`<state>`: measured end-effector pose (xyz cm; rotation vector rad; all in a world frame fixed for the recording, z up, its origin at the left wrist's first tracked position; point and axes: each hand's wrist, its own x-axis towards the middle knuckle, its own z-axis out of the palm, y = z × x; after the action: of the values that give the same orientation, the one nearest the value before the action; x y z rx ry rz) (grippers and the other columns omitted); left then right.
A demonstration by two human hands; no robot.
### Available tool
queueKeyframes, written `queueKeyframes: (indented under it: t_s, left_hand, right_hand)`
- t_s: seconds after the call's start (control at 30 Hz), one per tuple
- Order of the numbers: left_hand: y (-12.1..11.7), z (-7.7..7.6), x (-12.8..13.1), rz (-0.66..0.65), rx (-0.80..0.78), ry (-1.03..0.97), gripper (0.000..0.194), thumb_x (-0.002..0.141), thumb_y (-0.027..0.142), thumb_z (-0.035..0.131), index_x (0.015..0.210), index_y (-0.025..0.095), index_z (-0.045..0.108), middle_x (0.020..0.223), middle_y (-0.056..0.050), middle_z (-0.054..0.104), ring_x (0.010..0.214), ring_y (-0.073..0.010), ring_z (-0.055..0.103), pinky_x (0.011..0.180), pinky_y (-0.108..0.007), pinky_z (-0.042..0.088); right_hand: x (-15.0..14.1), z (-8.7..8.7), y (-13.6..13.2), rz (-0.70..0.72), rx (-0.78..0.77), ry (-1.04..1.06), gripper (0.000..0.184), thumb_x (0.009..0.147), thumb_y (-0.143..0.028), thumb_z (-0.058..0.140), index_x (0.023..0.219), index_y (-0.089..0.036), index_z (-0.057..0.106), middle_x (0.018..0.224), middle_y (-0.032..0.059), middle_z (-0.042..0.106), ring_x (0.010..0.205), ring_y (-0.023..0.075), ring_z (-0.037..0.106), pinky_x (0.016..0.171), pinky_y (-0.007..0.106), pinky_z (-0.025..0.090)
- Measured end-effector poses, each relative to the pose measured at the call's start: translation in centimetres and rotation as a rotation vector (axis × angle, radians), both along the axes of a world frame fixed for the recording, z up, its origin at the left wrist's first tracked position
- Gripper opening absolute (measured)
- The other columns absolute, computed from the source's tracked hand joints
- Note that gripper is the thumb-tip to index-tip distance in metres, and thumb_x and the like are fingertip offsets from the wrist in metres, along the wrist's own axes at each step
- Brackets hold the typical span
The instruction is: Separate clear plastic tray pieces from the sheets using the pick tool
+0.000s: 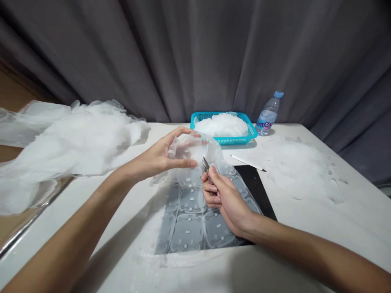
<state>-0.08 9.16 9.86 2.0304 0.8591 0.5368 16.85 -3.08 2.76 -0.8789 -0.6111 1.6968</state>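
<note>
A translucent plastic sheet [190,234] marked with rounded panels and small slots lies over a black mat [255,183]. Its far end is lifted and bunched, pinched in my left hand [165,152] between thumb and fingers. My right hand [224,195] is wrapped around small metal snips [206,166], their pointed tip up against or just in front of the raised sheet. Most of the snips' handle is hidden in my fingers. Whether the blades touch the plastic, I cannot tell.
Behind my hands stands a turquoise basket [235,141] of white translucent pieces, with a water bottle [269,116] beside it. A white pen-like tool [248,162] lies nearby. White sheets [79,138] are heaped at left; thin clear pieces [302,169] spread at right. A grey curtain [183,61] hangs behind.
</note>
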Motion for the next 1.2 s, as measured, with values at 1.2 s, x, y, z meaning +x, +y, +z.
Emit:
queueKeyframes:
  t_s: [1.2]
  left_hand:
    - [-0.2,0.5,-0.6,-0.003,-0.166,-0.151,0.059,0.085,0.034,0.085,0.135,0.025,0.055,0.149,-0.011,0.066,0.134,-0.0330,0.062,0.091,-0.034,0.061]
  right_hand:
    - [-0.6,0.9,-1.3,-0.016,-0.036,0.119,0.063,0.075,-0.073,0.082,0.086,-0.020,0.051,0.063,-0.0120,0.033,0.048,0.0025,0.023,0.049,0.023,0.012]
